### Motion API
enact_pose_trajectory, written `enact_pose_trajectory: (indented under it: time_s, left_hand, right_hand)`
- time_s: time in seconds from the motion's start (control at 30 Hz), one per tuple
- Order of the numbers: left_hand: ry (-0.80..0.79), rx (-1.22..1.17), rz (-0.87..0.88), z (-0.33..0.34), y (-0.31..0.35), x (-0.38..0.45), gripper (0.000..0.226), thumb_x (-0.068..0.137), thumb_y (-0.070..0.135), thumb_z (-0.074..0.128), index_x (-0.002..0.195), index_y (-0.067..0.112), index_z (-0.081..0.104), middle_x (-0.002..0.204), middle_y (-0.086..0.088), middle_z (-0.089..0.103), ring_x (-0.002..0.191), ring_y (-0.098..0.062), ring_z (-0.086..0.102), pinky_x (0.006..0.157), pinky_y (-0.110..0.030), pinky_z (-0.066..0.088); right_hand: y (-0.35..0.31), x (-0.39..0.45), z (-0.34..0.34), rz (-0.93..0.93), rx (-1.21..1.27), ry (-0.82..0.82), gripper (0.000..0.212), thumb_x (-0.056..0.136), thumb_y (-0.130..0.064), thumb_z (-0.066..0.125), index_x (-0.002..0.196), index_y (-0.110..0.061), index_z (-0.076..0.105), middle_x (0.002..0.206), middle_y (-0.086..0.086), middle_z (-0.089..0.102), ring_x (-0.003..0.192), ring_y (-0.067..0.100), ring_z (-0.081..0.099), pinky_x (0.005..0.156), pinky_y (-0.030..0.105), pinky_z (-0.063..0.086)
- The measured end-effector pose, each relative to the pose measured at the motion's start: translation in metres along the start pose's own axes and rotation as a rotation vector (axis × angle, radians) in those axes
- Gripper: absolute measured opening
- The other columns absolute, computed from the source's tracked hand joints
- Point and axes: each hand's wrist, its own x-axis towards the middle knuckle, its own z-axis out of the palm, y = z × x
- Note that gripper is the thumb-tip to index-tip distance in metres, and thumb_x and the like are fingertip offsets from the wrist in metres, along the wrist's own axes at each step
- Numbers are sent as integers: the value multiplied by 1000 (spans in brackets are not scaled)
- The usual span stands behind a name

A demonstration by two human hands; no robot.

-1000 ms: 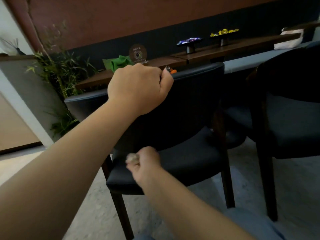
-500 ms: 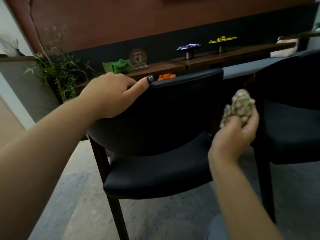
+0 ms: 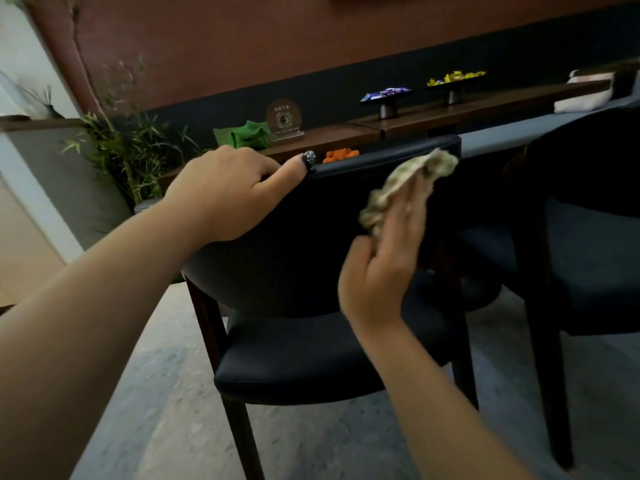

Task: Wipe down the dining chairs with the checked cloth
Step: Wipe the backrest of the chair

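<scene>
A black padded dining chair (image 3: 311, 355) with dark wooden legs stands in front of me, its curved backrest facing me. My left hand (image 3: 228, 192) rests over the top left of the backrest and grips its rim. My right hand (image 3: 384, 265) holds the bunched checked cloth (image 3: 405, 185) against the inner face of the backrest, just under the top edge at the right. A second black chair (image 3: 588, 237) stands to the right.
Behind the chairs runs a long wooden table (image 3: 408, 123) with a green cloth, a round plaque, orange items and two raised dishes of sweets. A leafy plant (image 3: 121, 147) stands at the left by a grey wall. The floor is pale speckled stone.
My right hand rose from the seat with the cloth and moved to the upper right of the backrest. My left hand slid leftwards along the top rim and its fingers loosened.
</scene>
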Motion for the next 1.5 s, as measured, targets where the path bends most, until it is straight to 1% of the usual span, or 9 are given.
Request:
enact_pose_trajectory:
  time_s: [0.1, 0.27, 0.37, 0.57, 0.8, 1.0, 1.23, 1.4, 1.5]
  left_hand:
    - [3, 24, 8, 1, 2, 0, 65, 87, 72, 11, 56, 26, 45, 50, -1, 45, 49, -18, 47, 48, -28, 24]
    - [33, 10, 15, 2, 0, 1, 63, 93, 65, 16, 53, 24, 43, 47, 2, 39, 45, -16, 42, 47, -28, 22]
    - [61, -4, -8, 4, -3, 2, 61, 101, 53, 24, 54, 17, 39, 50, -2, 37, 47, -21, 39, 49, -30, 18]
    - [78, -56, -6, 3, -4, 1, 42, 88, 42, 21, 54, 19, 31, 56, -4, 35, 54, -21, 37, 50, -36, 16]
    - [100, -76, 24, 7, -10, 6, 44, 78, 52, 14, 54, 17, 27, 56, -7, 31, 54, -28, 34, 53, -42, 27]
    - [66, -5, 27, 4, -9, 4, 38, 76, 52, 6, 60, 22, 24, 60, -2, 31, 55, -21, 28, 55, -36, 18]
    - [47, -82, -93, 3, -4, 4, 41, 82, 50, 19, 57, 18, 28, 56, -4, 31, 53, -22, 31, 54, -43, 26]
    - [38, -87, -50, 0, -2, 3, 36, 89, 37, 23, 57, 22, 27, 56, -5, 32, 55, -25, 33, 55, -41, 25]
    - [52, -18, 3, 4, -3, 3, 37, 87, 42, 17, 61, 18, 26, 57, -5, 31, 53, -23, 29, 54, -40, 24]
  right_hand:
    - [36, -6, -23, -339, -105, -106, 40, 96, -6, 33, 131, 13, 40, 141, 23, 34, 141, 29, 23, 114, 51, 24]
    - [45, 54, -29, -57, -42, 128, 55, 82, 8, 36, 137, 15, 37, 145, 31, 33, 139, 35, 27, 117, 45, 22]
    - [24, 26, -7, -220, -130, 58, 48, 84, 11, 36, 132, 18, 41, 141, 34, 36, 136, 42, 28, 113, 59, 22]
    - [62, -38, -13, -1109, -266, -876, 35, 103, -12, 35, 131, 1, 51, 142, 15, 46, 136, 34, 37, 115, 43, 25]
    - [32, 46, -14, -1037, -170, -351, 34, 92, -2, 50, 125, -1, 57, 135, 15, 53, 129, 38, 46, 110, 51, 31]
    - [62, -9, -9, -1613, -419, -993, 30, 83, -14, 72, 110, -4, 70, 129, 11, 60, 135, 30, 41, 114, 43, 28]
    - [22, 20, 7, -1290, -212, -629, 24, 94, -1, 53, 112, 0, 68, 120, 15, 66, 128, 35, 49, 112, 48, 32]
    - [40, -14, 3, -1647, -445, -1023, 30, 89, -9, 58, 118, -1, 62, 131, 16, 58, 134, 33, 41, 115, 47, 18]
    - [38, 33, -15, -1284, -197, -669, 30, 91, -3, 58, 121, -1, 62, 131, 16, 57, 130, 36, 44, 112, 48, 30]
